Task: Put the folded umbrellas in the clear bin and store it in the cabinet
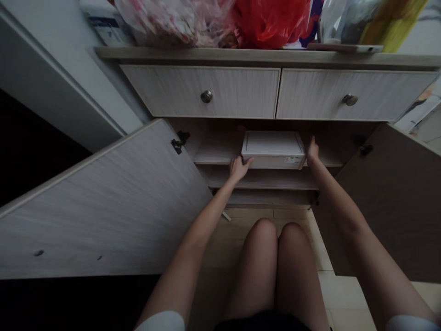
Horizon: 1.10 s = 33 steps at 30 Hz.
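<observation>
Bare thighs (257, 276) face a white, oblong, stickered box (272, 146).

You faced a white box (274, 145) of smooth, low-sheen plastic, its small label (293, 159) looking like paper or film. The left door (103, 207) and the drawer fronts (172, 92) showed you a matt, streaked wood-grain finish; the left knob (206, 96) was dull-shining metal. On the far top, the red bag (272, 20) looked like thin, crinkled, glossy plastic. Your left sleeve (161, 322) was matt cloth.
</observation>
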Tool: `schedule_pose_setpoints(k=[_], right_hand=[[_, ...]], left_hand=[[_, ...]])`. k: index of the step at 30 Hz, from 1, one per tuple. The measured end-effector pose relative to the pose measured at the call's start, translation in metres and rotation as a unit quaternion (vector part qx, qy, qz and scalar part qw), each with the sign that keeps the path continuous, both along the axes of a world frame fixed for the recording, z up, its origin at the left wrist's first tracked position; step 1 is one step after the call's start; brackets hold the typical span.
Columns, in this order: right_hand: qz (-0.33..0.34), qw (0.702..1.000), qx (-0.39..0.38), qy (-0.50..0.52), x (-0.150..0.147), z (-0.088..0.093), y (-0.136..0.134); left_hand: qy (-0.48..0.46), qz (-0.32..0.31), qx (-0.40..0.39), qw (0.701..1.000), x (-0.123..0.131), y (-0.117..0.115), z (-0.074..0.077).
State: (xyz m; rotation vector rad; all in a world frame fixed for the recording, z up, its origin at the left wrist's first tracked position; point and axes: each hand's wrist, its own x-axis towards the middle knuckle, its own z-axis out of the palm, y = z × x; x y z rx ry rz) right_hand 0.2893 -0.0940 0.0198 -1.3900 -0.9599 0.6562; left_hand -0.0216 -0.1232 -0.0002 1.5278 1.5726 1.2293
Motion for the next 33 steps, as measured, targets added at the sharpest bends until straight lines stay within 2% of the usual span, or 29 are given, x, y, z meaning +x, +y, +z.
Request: schedule_pose_setpoints(k=[2,3,5,7,9,13,16,19,33], right_hand=[[-0.098,0.981,0.076,-0.147,-0.006,-0.005,-0.02],[-0.105,0.961,0.115,-0.23,-0.012,-0.01,-0.033],[-0.03,0.912,0.147,-0.383,-0.026,-0.025,-0.062],[0.04,0.858,0.13,-0.495,-0.041,-0.042,-0.085],[0.06,0.823,0.107,-0.554,-0.051,-0.058,-0.097],[0.021,0.788,0.103,-0.607,-0.054,-0.074,-0.091],[-0.003,0.772,0.11,-0.626,-0.052,-0.076,-0.079],[-0.009,0.768,0.103,-0.633,-0.052,-0.073,-0.069],[0.032,0.76,0.009,-0.649,-0.048,-0.052,-0.009]], left_hand=[[-0.025,-0.004,0.055,0.998,0.005,-0.014,0.0],[-0.019,-0.028,0.079,0.996,0.007,-0.022,-0.002],[0.042,-0.102,0.115,0.987,0.012,-0.034,-0.008],[0.131,-0.152,0.146,0.969,0.017,-0.04,-0.016],[0.208,-0.151,0.172,0.951,0.022,-0.039,-0.023],[0.356,-0.101,0.184,0.911,0.025,-0.028,-0.029],[0.443,-0.077,0.188,0.873,0.025,-0.018,-0.03],[0.476,-0.07,0.198,0.854,0.026,-0.008,-0.029],[0.474,-0.079,0.195,0.855,0.036,0.047,-0.012]])
